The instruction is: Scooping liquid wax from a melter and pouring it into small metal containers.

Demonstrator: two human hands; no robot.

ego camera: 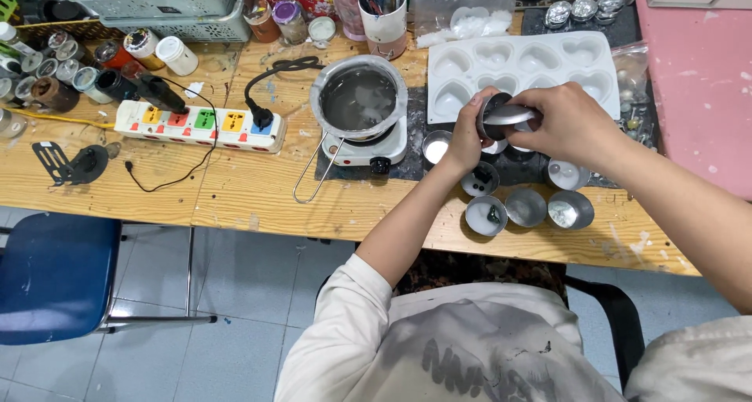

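Both hands meet above the right part of the wooden desk [235, 190], holding a small metal cup [501, 117] between them. The left hand [468, 139] cups its open end, fingers curled round the rim; the right hand [568, 124] covers the other end, its fingers pressed around the cup's body. The cup lies on its side, its long axis running roughly left to right, with the mouth facing the left hand.

Directly behind the hands sits a white mould tray [523, 69] with heart-shaped hollows. Below them more metal cups [526, 208] stand upright in a loose cluster near the desk's front edge, some with pale or dark bits inside. To the left, close by, a metal pot [359, 98] of cloudy liquid rests on a small white hotplate [368, 147], its wire handle reaching toward the desk's front edge. Farther left lies a power strip [200, 126] with coloured sockets and a black plug. A blue chair [55, 277] stands at the lower left.
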